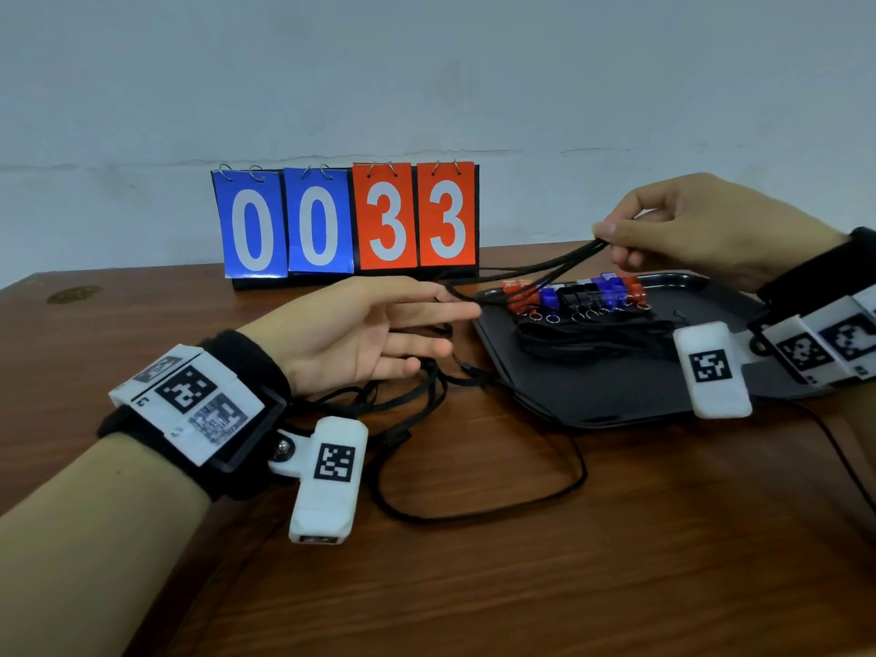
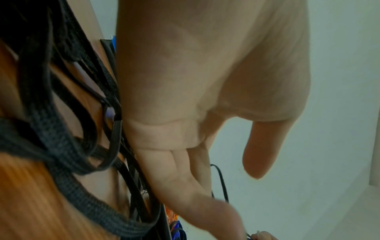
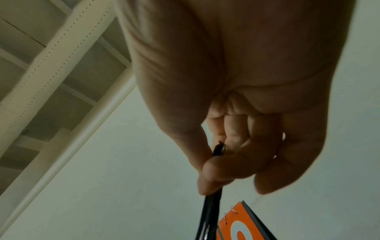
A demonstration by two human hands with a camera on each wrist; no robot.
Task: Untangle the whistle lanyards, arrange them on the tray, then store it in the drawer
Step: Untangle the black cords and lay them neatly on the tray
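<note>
A black tray [image 1: 611, 395] lies on the wooden table at right. A row of red, blue and black whistles [image 1: 576, 294] sits at its far side, with black lanyard cords [image 1: 592, 336] bunched in front of them. My right hand [image 1: 616, 239] is raised above the tray and pinches several black cords [image 3: 209, 211] that run down and left. My left hand [image 1: 426, 324] is held flat with straight fingers beside the tray's left edge, the cords passing over and under its fingers. More loose lanyards [image 2: 61, 146] lie looped on the table under that hand.
A flip scoreboard [image 1: 346, 220] reading 0033 stands at the back of the table against the wall. One long cord loop [image 1: 497, 505] trails across the table in front of the tray. The drawer is not in view.
</note>
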